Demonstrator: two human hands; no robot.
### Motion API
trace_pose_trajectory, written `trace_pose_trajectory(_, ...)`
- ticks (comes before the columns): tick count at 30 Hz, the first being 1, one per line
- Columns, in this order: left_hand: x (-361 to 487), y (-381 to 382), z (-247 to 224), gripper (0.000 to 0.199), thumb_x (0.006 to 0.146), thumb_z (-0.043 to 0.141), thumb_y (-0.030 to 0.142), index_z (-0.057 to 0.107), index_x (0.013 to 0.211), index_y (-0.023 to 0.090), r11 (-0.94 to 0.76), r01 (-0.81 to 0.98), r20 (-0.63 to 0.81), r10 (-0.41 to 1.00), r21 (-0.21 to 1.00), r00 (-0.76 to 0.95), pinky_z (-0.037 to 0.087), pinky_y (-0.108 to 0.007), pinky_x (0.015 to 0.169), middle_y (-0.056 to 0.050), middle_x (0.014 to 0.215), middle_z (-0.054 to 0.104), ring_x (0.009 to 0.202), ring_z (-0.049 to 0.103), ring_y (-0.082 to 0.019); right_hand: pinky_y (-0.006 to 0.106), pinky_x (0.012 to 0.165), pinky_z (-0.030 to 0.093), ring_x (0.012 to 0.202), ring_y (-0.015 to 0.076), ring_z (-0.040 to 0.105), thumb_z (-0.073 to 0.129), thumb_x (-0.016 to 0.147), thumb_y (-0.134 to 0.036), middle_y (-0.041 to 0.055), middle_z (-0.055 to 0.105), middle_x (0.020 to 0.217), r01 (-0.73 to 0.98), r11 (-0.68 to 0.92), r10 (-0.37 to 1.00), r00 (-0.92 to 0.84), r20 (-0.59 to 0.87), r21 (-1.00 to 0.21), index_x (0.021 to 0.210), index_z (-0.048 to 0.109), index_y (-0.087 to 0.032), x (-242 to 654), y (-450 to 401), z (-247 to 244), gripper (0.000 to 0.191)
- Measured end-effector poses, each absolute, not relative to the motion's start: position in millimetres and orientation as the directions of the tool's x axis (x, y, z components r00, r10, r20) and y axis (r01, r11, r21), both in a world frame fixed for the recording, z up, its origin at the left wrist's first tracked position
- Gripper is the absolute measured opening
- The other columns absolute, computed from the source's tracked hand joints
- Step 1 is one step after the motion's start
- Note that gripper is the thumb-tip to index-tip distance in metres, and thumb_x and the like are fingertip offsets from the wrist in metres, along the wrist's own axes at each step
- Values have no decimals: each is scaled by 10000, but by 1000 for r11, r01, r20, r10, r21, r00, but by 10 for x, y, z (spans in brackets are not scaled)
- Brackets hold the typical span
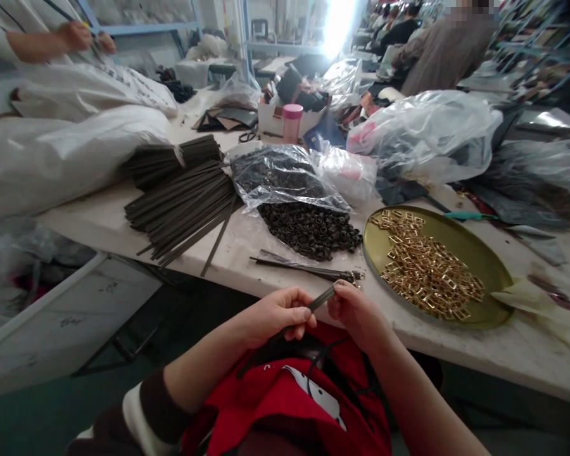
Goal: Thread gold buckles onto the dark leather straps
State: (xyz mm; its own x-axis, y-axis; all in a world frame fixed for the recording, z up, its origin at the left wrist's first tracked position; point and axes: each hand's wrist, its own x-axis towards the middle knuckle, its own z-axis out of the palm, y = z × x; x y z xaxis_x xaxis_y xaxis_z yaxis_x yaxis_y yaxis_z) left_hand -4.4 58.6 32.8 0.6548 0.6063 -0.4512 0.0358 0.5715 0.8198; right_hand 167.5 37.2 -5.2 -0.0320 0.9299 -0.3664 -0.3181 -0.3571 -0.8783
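Observation:
Between my hands, above my lap at the table's front edge, runs a dark strap (322, 299). My left hand (287, 313) pinches it between thumb and fingers, and the fingers of my right hand (354, 309) are closed on its upper end. Just beyond my hands lie several finished-looking dark straps (304, 268) with gold metal at their right end. Bundles of dark strips (185, 209) lie to the left. A heap of small black loops (308, 229) spills from a clear plastic bag (285, 171). Gold buckles (430, 269) are piled on a round tray (496, 288) at the right.
A pink-lidded cup (292, 123) stands by a white box (270, 120) at the back. Scissors (247, 135) lie nearby. White sacks (76, 152) cover the left side, with another person's hands (78, 37) above. A large plastic bag (422, 133) sits at back right.

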Motion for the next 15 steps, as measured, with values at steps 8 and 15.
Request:
trace_pose_trajectory(8,15,706,168,221,701,558,209,484,898,140,667,-63,-466,581,742,667,186,-166,375,20,680,552,396,353,-15,223,459,286,460,89,338,548,735,-382,-60,400,508,-335,-396,907,1,-420,-855,580,420,-201,1695,476,-153,270)
trace_pose_trajectory(15,47,725,12,308,783,412,154,552,1056,165,295,261,-393,739,919,547,375,-197,548,-2,753,597,558,481,-82,243,492,294,488,108,340,481,805,-450,-57,371,494,158,-175,981,114,-158,-972,601,450,-210,1767,499,-127,316)
